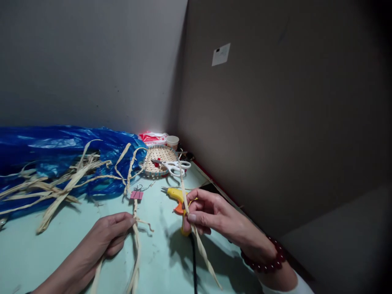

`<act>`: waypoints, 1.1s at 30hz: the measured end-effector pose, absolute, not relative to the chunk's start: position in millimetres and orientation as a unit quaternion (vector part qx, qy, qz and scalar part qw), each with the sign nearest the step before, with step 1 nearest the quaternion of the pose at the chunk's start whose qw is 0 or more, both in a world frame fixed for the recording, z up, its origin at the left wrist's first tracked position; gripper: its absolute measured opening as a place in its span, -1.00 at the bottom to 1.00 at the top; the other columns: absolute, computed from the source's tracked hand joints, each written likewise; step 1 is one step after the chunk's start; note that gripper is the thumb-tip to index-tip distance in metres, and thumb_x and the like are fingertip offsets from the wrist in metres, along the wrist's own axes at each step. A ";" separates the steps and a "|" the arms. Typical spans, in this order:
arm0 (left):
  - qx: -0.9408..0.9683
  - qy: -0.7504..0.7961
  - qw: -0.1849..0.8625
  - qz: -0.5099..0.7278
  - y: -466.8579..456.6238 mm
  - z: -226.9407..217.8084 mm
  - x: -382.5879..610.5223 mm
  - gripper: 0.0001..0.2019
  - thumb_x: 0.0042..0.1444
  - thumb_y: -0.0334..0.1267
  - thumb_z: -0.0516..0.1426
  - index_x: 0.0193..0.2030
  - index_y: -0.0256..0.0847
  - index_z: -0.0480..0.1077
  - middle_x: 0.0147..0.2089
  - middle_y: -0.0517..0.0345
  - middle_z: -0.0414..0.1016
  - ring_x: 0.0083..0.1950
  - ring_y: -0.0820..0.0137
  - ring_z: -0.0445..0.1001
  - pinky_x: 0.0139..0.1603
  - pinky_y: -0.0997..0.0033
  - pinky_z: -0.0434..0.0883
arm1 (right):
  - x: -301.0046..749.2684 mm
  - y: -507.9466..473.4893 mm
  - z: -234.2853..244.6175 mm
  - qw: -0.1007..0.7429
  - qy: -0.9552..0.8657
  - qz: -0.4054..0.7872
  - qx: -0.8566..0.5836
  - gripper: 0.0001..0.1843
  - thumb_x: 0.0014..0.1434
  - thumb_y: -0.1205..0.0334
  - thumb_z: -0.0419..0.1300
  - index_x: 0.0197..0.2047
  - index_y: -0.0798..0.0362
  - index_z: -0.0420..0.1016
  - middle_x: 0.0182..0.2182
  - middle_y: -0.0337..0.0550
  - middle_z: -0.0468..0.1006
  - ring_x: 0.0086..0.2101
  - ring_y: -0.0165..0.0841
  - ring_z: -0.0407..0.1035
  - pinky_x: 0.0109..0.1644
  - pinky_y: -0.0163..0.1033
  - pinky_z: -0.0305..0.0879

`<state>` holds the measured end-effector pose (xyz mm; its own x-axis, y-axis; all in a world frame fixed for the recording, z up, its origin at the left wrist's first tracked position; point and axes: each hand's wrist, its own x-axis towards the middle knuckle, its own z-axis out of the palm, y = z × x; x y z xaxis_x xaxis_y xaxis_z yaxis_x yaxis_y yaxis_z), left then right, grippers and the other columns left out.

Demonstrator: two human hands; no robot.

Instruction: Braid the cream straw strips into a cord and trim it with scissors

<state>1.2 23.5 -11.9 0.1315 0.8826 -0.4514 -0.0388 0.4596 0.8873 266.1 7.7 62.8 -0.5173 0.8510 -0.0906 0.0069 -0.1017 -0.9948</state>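
My left hand pinches a pale braid of dried plant fibre just below a pink binder clip. Loose strands hang from the braid toward the near edge of the view, and a short end sticks out to the right. My right hand holds a separate long fibre strip between thumb and fingers, its upper end pointing up and its twisted lower end hanging down to the right. Behind that hand lies a yellow glue gun with an orange trigger, partly hidden, its black cord running toward me.
A blue plastic bag with a bundle of dried fibre strips lies at the left. White-handled scissors rest on a woven basket. Behind it are a paper cup and a red-white packet. Walls border the pale green table.
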 end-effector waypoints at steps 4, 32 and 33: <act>0.396 0.541 0.648 0.361 23.3 -12.7 0.1 -0.69 -0.06 -0.03 0.27 -0.50 -0.25 0.38 -0.72 0.54 -0.13 -0.65 0.64 -0.28 -0.63 0.55 -0.31 | 257.7 7.3 57.7 0.298 -0.629 0.607 -0.383 -0.80 0.21 0.11 0.19 -0.21 0.05 0.33 -0.43 -0.20 0.50 -0.48 -0.45 0.21 -0.39 -0.34 0.09; 0.406 0.557 0.625 0.366 13.0 -5.0 4.9 -0.73 0.14 -0.06 0.14 -0.39 -0.25 0.39 -0.62 0.45 -0.09 -0.58 0.58 -0.17 -0.57 0.47 -0.20 | 181.9 20.8 25.7 0.113 -0.796 0.282 -0.523 -0.72 0.33 0.13 -0.13 -0.36 0.00 0.27 -0.61 -0.30 0.26 -0.59 -0.42 0.10 -0.42 -0.27 -0.03; 0.405 0.563 0.623 0.362 12.8 -4.6 5.5 -0.73 0.14 -0.06 0.14 -0.39 -0.24 0.38 -0.63 0.45 -0.09 -0.59 0.59 -0.16 -0.57 0.48 -0.20 | 181.0 20.0 25.4 0.094 -0.801 0.271 -0.525 -0.74 0.31 0.14 -0.13 -0.35 0.00 0.25 -0.62 -0.30 0.25 -0.61 -0.41 0.08 -0.45 -0.27 -0.06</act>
